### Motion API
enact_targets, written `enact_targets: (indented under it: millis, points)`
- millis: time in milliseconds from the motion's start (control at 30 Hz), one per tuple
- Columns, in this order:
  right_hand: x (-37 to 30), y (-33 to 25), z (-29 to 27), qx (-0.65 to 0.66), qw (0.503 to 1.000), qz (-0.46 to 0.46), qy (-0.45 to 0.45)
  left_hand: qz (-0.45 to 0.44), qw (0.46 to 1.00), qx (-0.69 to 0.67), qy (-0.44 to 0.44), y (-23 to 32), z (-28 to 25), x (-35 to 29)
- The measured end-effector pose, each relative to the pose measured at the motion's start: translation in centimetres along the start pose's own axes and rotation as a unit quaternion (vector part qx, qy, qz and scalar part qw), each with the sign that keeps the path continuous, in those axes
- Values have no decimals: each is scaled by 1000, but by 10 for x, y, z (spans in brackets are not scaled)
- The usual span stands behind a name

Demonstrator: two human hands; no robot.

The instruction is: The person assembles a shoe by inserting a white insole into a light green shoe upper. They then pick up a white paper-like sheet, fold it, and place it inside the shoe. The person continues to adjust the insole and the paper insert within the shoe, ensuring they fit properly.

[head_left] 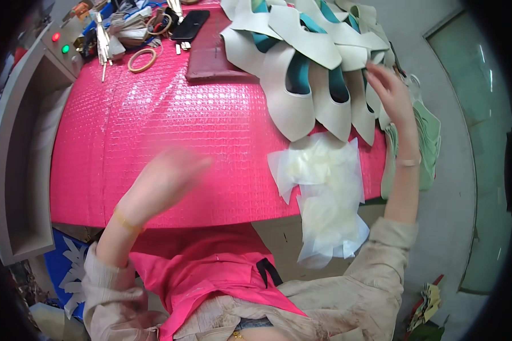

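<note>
Apparently well along with the pale shoe uppers [310,48]: already shaped, lined in teal, heaped in overlapping rows. Left over: loose translucent sheets [327,187], used or spare uncertain; remaining count impossible to tell. Heaped at one o'clock on the pink surface [170,113], lower toes towards six. Clock centred on the heap from here.

Between three and four, right at the edge: right hand [389,94], fingertips against or just beside an upper; no telling touch from grip. At six, just below the lowest toes: those sheets, crumpled, spilling over the near edge. At eight, well apart, over pink: left hand [165,179], motion-blurred, nothing visible in it, finger closure unreadable. At four, beyond the right hand: light-green pieces [429,133]. At nine: maroon mat [210,57]. At ten: phone [192,25].
</note>
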State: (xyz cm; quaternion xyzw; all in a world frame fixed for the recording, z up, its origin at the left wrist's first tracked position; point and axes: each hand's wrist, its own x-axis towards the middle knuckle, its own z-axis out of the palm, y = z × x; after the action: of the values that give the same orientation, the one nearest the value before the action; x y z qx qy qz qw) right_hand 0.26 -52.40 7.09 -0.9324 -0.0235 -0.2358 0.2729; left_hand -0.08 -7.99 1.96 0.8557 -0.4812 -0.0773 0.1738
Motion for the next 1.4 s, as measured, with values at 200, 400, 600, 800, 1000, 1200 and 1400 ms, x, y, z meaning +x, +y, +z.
enact_targets:
  millis: [200, 400, 600, 800, 1000, 1200, 1400]
  points:
    - [197, -33, 140, -117, 990, -4, 80, 51, 974, -101, 194, -26, 1, 130]
    - [227, 19, 159, -138, 972, 188, 11, 27, 952, 40, 302, -67, -7, 182]
    - [180, -48, 147, 383, 917, 110, 32, -4, 863, -295, 410, -112, -22, 260]
    - [121, -68, 30, 542, 833, -10, 114, -87, 970, 25, 226, -128, 20, 255]
    - [127, -3, -41, 629, 767, -122, -33, -155, 909, 179, 344, -137, -7, 271]
    - [153, -43, 12, 522, 838, 125, 99, 23, 961, 76, 263, -18, 6, 254]
    - [150, -84, -110, 383, 895, -7, 228, -48, 940, 218, 260, -38, 51, 295]
